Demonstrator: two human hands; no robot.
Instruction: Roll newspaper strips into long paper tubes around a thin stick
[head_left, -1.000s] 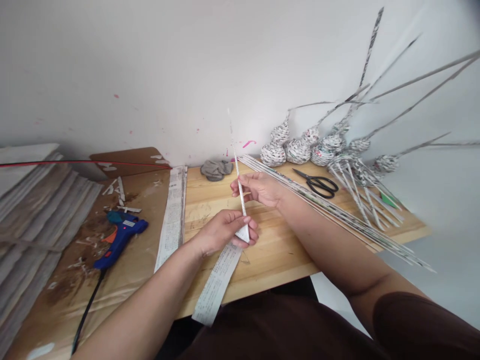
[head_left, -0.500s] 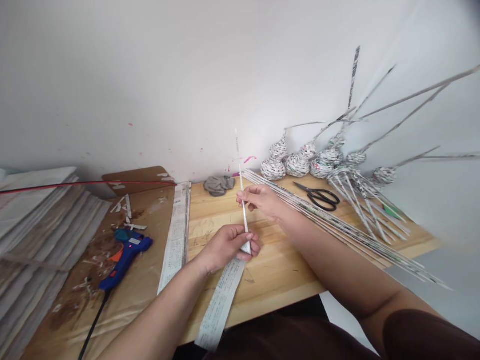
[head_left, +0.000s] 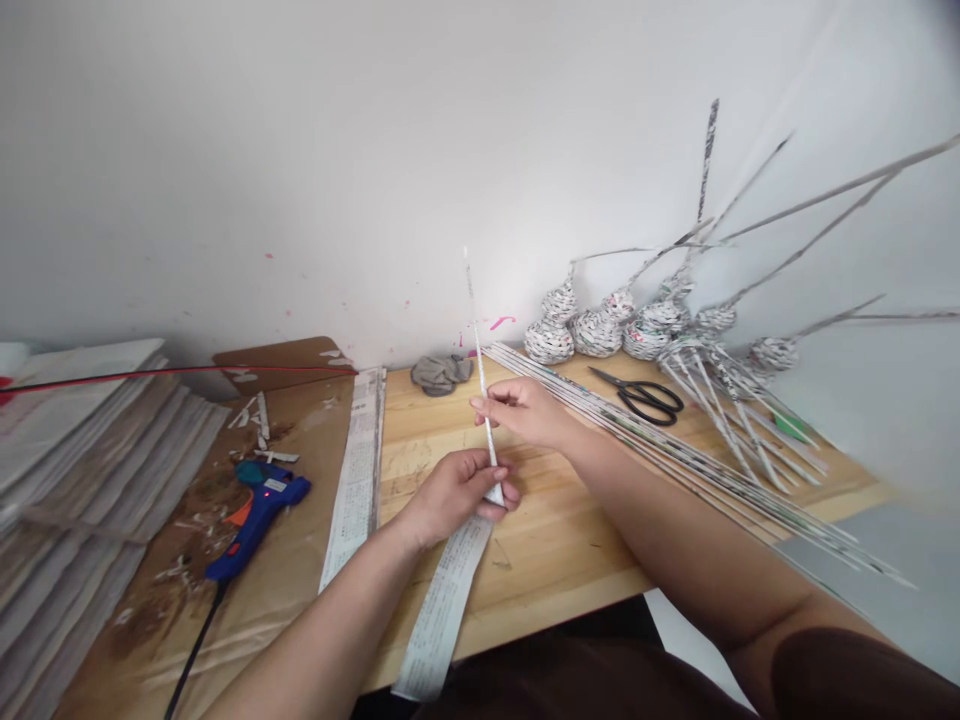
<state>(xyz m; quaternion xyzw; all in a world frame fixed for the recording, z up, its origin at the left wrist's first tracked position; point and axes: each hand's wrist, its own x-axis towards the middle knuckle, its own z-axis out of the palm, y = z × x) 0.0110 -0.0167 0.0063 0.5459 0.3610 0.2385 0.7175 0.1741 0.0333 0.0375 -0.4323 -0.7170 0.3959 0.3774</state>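
A newspaper strip [head_left: 448, 610] hangs from my left hand over the table's front edge, its upper part rolled into a thin paper tube [head_left: 481, 362] that points up and away from me. My left hand [head_left: 463, 492] is closed on the lower end, where the flat strip turns into the roll. Higher up, my right hand [head_left: 517, 408] pinches the tube between thumb and fingers. Just left of my hands lies a stack of cut newspaper strips [head_left: 352, 470]. A crumpled grey cloth [head_left: 441, 374] rests behind them, near the wall.
Right of my hands lie several finished paper tubes [head_left: 675, 455] and black scissors [head_left: 641, 393]. Several gourd-shaped woven paper pieces [head_left: 550, 340] stand by the wall, long tubes sticking out. A blue glue gun [head_left: 259, 515] lies on stained brown paper at left, beside stacked newspapers [head_left: 82, 480].
My right hand has slid slightly down the tube, closer to my left hand. The tube's top leans a little more to the left. The whole view has shifted slightly.
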